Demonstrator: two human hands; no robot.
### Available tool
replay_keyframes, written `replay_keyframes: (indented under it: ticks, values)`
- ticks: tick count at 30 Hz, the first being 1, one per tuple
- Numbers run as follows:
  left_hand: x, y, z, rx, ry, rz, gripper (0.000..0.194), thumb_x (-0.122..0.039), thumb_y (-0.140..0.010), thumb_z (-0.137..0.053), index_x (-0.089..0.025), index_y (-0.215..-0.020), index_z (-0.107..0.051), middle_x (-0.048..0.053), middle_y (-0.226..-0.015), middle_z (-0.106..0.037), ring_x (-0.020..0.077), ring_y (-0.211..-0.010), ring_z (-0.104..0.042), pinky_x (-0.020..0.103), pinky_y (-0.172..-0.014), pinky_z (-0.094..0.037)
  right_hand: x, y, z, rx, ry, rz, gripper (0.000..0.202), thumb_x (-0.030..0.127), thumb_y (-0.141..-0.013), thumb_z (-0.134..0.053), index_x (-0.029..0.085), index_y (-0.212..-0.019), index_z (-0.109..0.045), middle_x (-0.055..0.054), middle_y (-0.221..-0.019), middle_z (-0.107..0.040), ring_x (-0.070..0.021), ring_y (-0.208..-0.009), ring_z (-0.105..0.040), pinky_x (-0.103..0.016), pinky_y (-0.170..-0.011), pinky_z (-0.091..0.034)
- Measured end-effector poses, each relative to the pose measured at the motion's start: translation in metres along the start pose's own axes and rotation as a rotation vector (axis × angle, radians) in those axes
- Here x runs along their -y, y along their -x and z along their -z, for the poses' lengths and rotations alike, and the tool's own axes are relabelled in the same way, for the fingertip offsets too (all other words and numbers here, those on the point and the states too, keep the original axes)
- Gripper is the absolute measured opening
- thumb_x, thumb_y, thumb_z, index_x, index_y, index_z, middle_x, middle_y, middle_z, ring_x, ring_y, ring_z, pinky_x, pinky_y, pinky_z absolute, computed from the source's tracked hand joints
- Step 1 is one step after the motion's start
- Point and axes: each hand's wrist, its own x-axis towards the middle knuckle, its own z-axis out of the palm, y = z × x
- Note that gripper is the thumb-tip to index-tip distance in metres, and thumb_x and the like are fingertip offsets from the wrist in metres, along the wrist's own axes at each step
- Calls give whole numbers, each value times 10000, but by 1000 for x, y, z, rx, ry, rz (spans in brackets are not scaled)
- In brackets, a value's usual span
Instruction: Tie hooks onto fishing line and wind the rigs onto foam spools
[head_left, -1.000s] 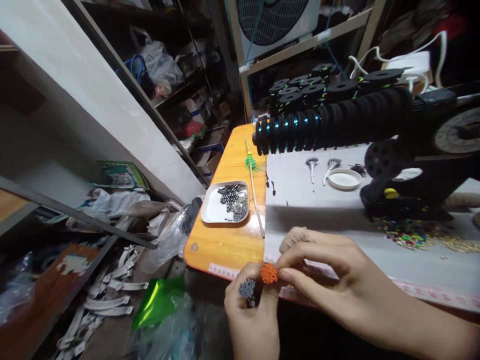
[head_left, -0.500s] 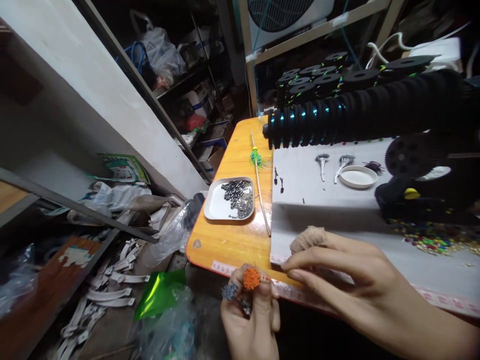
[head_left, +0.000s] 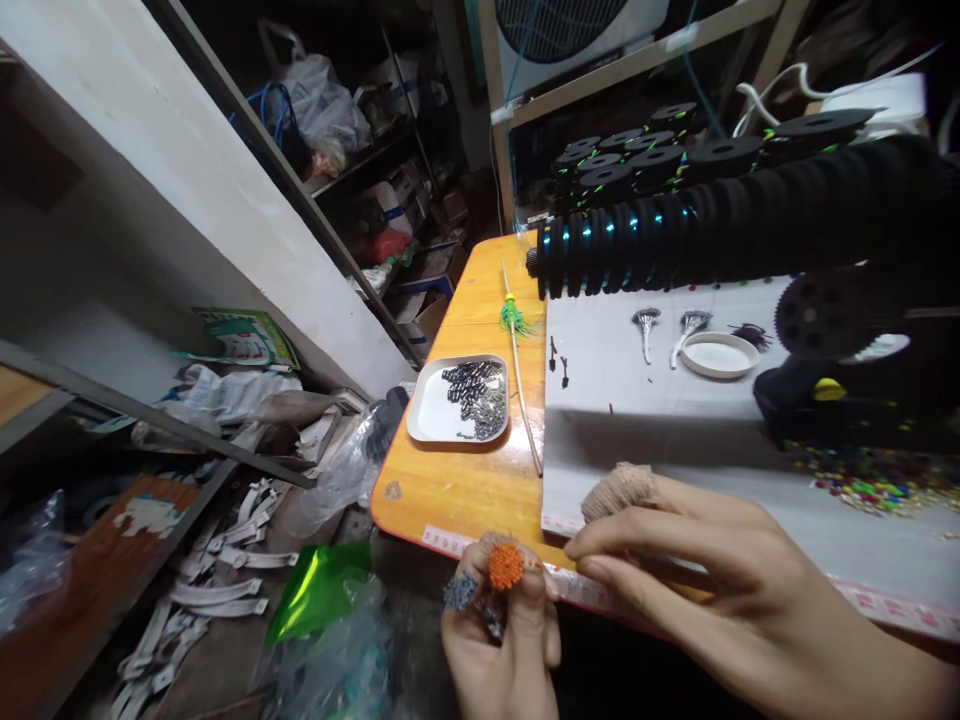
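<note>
My left hand (head_left: 510, 640) is closed at the table's front edge. Between its thumb and fingers sits a small bunch with an orange, beady head (head_left: 506, 567), facing up. A second bunch with a blue-grey head (head_left: 459, 591) pokes out beside it; I cannot tell what the bunches are made of. To the right, my right hand (head_left: 697, 560) has thumb and index fingertip close together in a pinch, a little apart from the orange head. Anything between those fingertips is too small to make out. One of its fingers is wrapped in beige tape (head_left: 621, 490).
A white tray (head_left: 427, 405) of dark, shiny small pieces stands on the yellow table (head_left: 442, 480), near a thin stick (head_left: 525, 410) with green threads. Grey tufted bunches (head_left: 646, 330) and a round white lid (head_left: 720, 356) lie on the white surface, below a row of black spools (head_left: 622, 250).
The hands hold nearly the same pose. The orange head has turned or shifted very slightly to the right, and the whole view has moved a touch.
</note>
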Motion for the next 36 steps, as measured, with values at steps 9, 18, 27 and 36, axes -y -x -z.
replay_keyframes:
  ticks: [9,18,27,36]
  values:
    - [13,3,-4,-28,-65,-91,456,-513,-621,-849,-144,-610,-580,-72,-487,-378,15,-413,-325,115,-400,-244,0,3,0,-6,-50,-20,144,150,-877,-657,202,-964,-760,-9,-683,-621,-89,-579,-567,-165,-472,-426]
    - [0,0,-7,41,223,-286,277,-439,-749,-779,-235,-720,-593,-86,-631,-515,10,-414,-6,164,-328,-53,-5,8,-3,124,130,124,237,26,-882,-478,178,-1026,-589,-68,-865,-611,-167,-790,-591,-262,-663,-501]
    - [-42,-46,36,-35,-112,-442,277,-333,-746,-810,-148,-733,-604,-39,-644,-610,-19,-365,-343,90,-353,-305,-2,-4,8,-19,202,175,179,46,-911,-482,172,-981,-588,-57,-843,-622,-136,-789,-593,-231,-654,-493]
    - [-29,-47,46,-130,-271,-356,364,-377,-613,-886,-152,-757,-640,19,-689,-702,93,-524,-609,160,-488,-507,-4,-2,7,-52,138,160,214,33,-902,-512,203,-995,-604,-39,-841,-636,-128,-756,-614,-219,-643,-516]
